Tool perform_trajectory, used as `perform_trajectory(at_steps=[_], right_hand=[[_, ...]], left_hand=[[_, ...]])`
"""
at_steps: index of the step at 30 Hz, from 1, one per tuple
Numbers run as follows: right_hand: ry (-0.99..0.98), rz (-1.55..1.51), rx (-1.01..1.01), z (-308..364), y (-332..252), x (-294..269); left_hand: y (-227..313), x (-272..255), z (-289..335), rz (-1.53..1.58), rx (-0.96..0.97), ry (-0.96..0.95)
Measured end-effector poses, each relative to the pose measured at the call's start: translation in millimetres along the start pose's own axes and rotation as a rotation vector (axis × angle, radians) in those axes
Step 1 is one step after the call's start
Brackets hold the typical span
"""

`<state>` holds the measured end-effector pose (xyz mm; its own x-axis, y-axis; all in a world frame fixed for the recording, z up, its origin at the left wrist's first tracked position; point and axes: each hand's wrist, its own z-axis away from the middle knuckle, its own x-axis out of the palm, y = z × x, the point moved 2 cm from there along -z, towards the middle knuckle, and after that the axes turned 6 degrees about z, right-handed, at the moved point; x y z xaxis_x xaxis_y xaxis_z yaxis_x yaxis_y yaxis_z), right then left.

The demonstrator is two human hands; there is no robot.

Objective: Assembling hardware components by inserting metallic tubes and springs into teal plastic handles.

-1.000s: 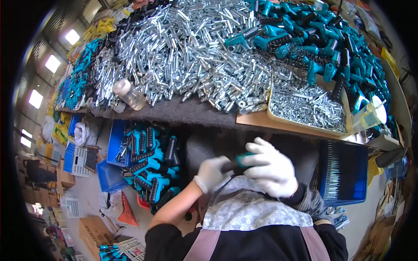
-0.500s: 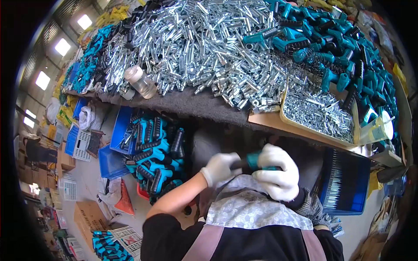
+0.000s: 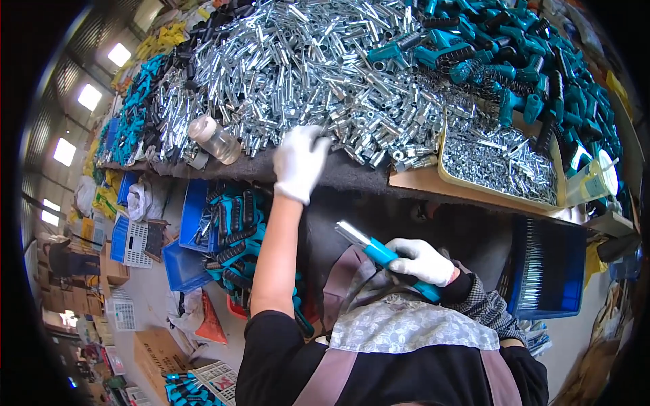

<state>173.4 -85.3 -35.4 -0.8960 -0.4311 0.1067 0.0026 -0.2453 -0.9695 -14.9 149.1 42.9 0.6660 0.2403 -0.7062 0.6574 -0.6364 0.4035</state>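
My left hand point(image 3: 300, 162), in a white glove, reaches to the front edge of a large heap of silver metal fittings point(image 3: 291, 74). Its fingers are apart and touch the nearest fittings; no held piece shows. Above my lap my right hand point(image 3: 421, 260), also gloved in white, is closed round a teal tool handle point(image 3: 380, 253). A silver metal tube point(image 3: 352, 233) sticks out of the handle's end, pointing up and left. The handle's lower end shows below the glove, and its middle is hidden by my fingers.
A clear bottle point(image 3: 215, 141) stands at the bench edge. On the right are a tray of small metal parts point(image 3: 497, 166), a plastic cup point(image 3: 594, 179) and piled teal handles point(image 3: 521, 101). Below, a bin of teal handles point(image 3: 233, 230) is left, a blue bin of rods point(image 3: 552, 271) right.
My left hand has moved from beside the right hand up to the metal heap. My right hand has lowered slightly, still holding the teal handle, whose metal tube now shows plainly.
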Motion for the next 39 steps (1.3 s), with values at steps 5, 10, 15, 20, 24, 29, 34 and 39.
perform_trajectory(at_steps=[5, 10, 15, 20, 24, 29, 34, 39], right_hand=[[0.077, -0.153, -0.022, 3.7, -12.9, 4.5], [0.142, -0.168, -0.090, 8.9, -22.8, -5.5], [0.315, 0.164, -0.179, 16.1, -18.5, -18.6], [0.496, 0.392, -0.218, 17.3, -16.4, -14.8], [0.587, 0.783, -0.308, 23.8, -8.2, -15.8], [0.528, 1.080, -0.258, 30.3, -16.9, -7.2], [0.483, 1.100, -0.258, 36.1, -15.3, -5.8], [0.055, 0.441, -0.144, 39.9, -3.3, -20.9]], left_hand=[[-43.8, 21.6, -1.3, -0.141, -0.201, -0.146], [-40.5, 16.2, 4.1, -0.139, -0.340, -0.203], [-19.2, 9.3, 27.0, -0.108, -0.179, -0.178], [26.7, 0.0, 59.2, 0.600, -0.224, -0.434], [77.4, -15.3, 105.2, 0.852, -0.348, -0.612], [82.5, -13.9, 126.9, 0.767, -0.347, -0.580], [90.7, -19.2, 130.7, 0.720, -0.383, -0.665], [110.0, -36.6, 128.4, 0.744, 0.217, -0.583]])
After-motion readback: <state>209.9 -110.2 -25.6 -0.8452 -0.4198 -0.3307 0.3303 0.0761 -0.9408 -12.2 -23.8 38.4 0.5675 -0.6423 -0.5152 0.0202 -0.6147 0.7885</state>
